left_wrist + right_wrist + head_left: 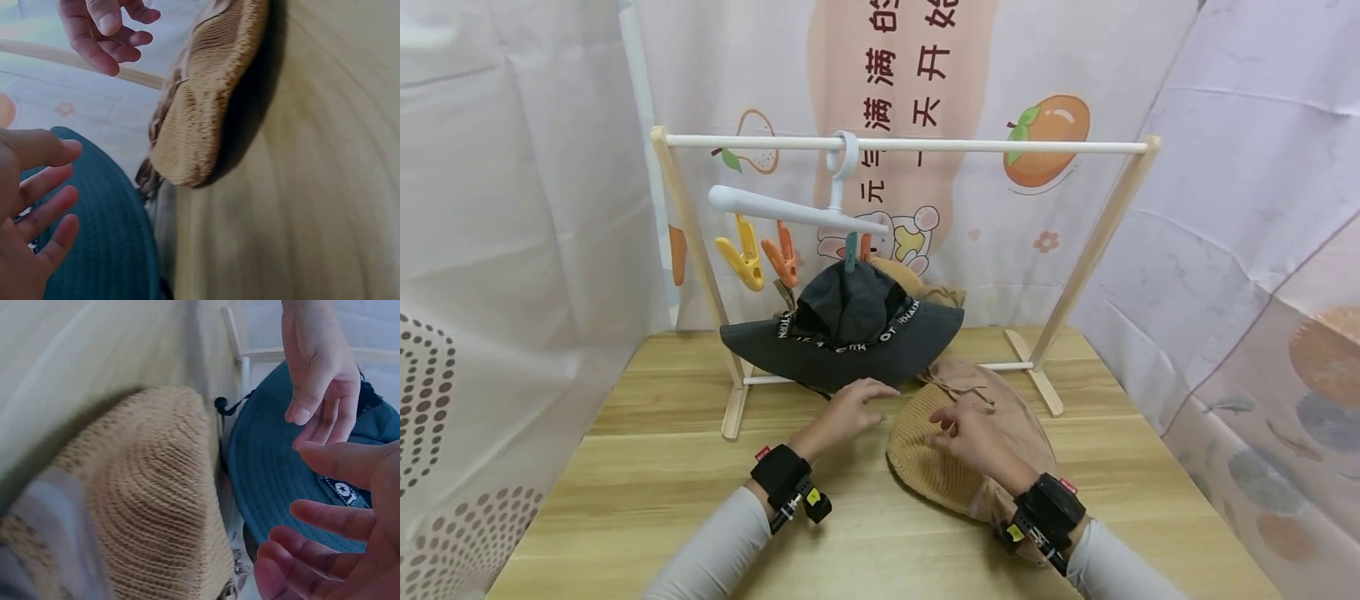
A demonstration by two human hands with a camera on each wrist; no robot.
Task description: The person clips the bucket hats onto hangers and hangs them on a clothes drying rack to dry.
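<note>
A dark wide-brimmed hat (850, 354) with a lettered band hangs by a teal clothespin (851, 252) from a white hanger (797, 210). My left hand (848, 412) is just in front of its brim, fingers loosely bent and holding nothing. On the table lies a tan hat (925, 454) with a knitted part, a cloth part and a thin tie. Above it hovers my right hand (973, 437), relaxed and holding nothing. In the right wrist view the knitted tan hat (156, 494) is beside the right hand (344, 531), and the left hand (322, 387) overlaps the dark brim.
A rack with wooden legs (1093, 250) and a white top rod (962, 146) stands across the wooden table (625, 500). Yellow (743, 254) and orange (782, 257) clothespins hang from the hanger's left part. Behind the dark hat, another tan hat (943, 296) shows partly. Printed curtains surround the table.
</note>
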